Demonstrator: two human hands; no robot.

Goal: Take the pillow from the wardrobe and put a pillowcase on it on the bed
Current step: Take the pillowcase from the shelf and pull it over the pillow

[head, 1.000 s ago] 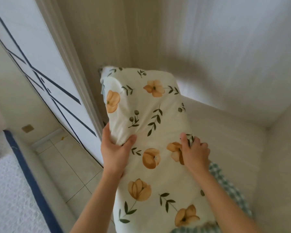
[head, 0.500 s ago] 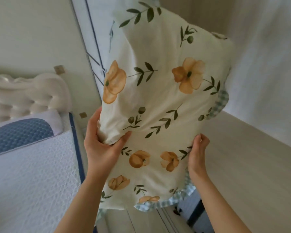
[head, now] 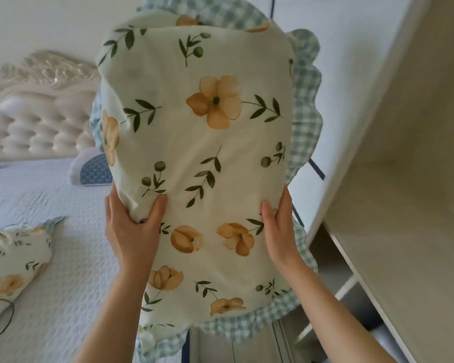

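A cream pillow [head: 202, 158] printed with orange flowers and green leaves, edged with a blue-green checked frill, fills the middle of the view. It hangs upright in the air between the bed and the wardrobe. My left hand [head: 134, 226] grips its left side and my right hand [head: 278, 226] grips its right side. A second piece of the same floral fabric [head: 13, 260] lies flat on the white bed [head: 63, 258] at the left.
The open wardrobe [head: 393, 210] with pale shelves stands at the right. A padded cream headboard [head: 37, 121] is at the upper left, with a blue quilted pillow [head: 95, 170] below it. A thin black cable [head: 5, 320] lies on the bed.
The pillow has come out of the wardrobe and swung left towards the bed. The view turned left too, so the bed and the floral fabric on it now show.
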